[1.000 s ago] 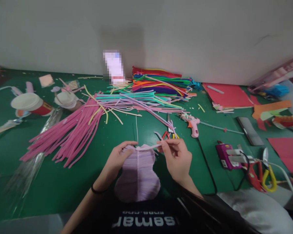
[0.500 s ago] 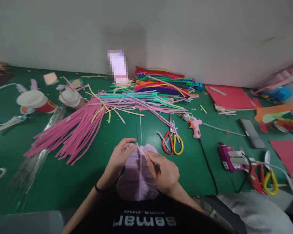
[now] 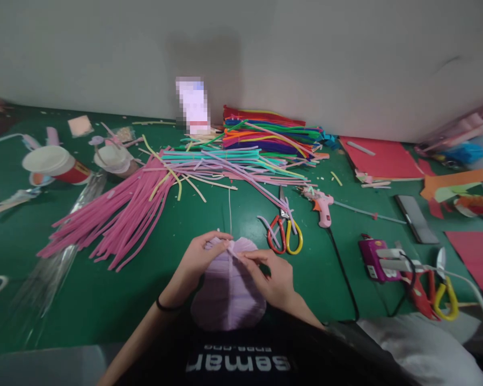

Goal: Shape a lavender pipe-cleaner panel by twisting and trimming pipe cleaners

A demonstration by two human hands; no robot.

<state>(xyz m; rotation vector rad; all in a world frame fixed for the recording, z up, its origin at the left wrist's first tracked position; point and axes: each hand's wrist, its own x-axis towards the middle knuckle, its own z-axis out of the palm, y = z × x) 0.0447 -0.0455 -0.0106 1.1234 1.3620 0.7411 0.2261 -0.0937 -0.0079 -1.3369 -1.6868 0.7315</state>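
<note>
A lavender, butterfly-shaped piece (image 3: 241,300), seemingly made of rows of pipe cleaners with a ridge down its middle, lies close to my body. My left hand (image 3: 197,256) is closed at its top left edge, thumb and fingers pinching near the upper end of the ridge. On the other side, my right hand (image 3: 273,276) pinches a short lavender pipe cleaner (image 3: 234,252) that crosses the top of the ridge. The fingertips of both hands nearly meet there and partly hide it. From the top, a thin pale stem (image 3: 231,212) points away across the table.
Pink pipe cleaners (image 3: 116,225) fan out at left, with multicoloured bundles (image 3: 269,134) behind. Red-and-yellow scissors (image 3: 284,230) and a pink glue gun (image 3: 324,209) lie at right. Farther right are a phone (image 3: 416,220), a purple power block (image 3: 376,260) and red sheets (image 3: 382,160). Paper cups (image 3: 58,163) stand at left.
My right hand has shifted slightly, and the crossing pipe cleaner now sits closer against the top of the ridge. My left fingers have moved a little right, nearer the centre.
</note>
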